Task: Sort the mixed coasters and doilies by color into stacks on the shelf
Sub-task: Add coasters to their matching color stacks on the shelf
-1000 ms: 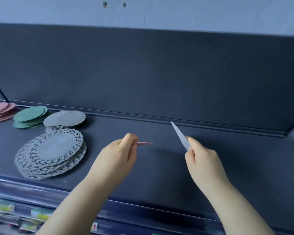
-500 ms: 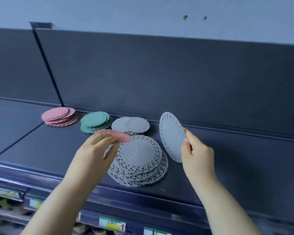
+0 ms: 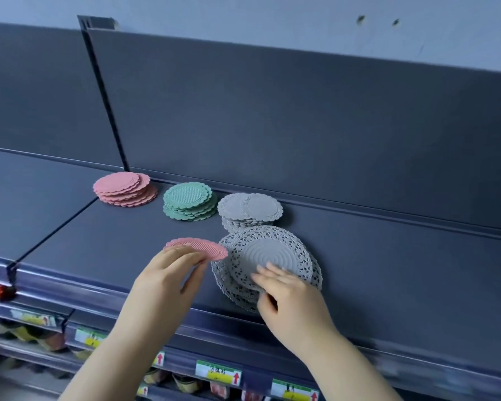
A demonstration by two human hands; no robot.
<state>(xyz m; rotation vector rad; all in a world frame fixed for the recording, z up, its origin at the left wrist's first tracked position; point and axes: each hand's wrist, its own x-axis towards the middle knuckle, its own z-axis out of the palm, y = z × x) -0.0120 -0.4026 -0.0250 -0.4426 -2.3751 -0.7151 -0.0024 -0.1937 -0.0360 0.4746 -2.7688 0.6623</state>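
Surface: dark grey shelf (image 3: 388, 270) with matching back panel (image 3: 301, 125); a pale blue-grey wall (image 3: 243, 13) shows above, and a vertical seam (image 3: 104, 96) divides two shelf bays. Along the back edge, left to right: pink stack (image 3: 122, 188), green stack (image 3: 188, 199), grey coaster stack (image 3: 250, 208), each near its neighbour. The grey doily pile (image 3: 272, 256) sits just in front of the grey coaster stack, near the shelf's front lip. Left hand (image 3: 162, 282) pinches a pink coaster (image 3: 198, 247), held roughly level above the shelf beside the doily pile. Right hand (image 3: 292, 296) has extended fingers resting on the near edge of the top doily. Price tags (image 3: 217, 371) in white, green and yellow with red arrows line the rail below; their writing is too blurred to read. Packaged goods (image 3: 41, 340) on the lower shelf are indistinct.
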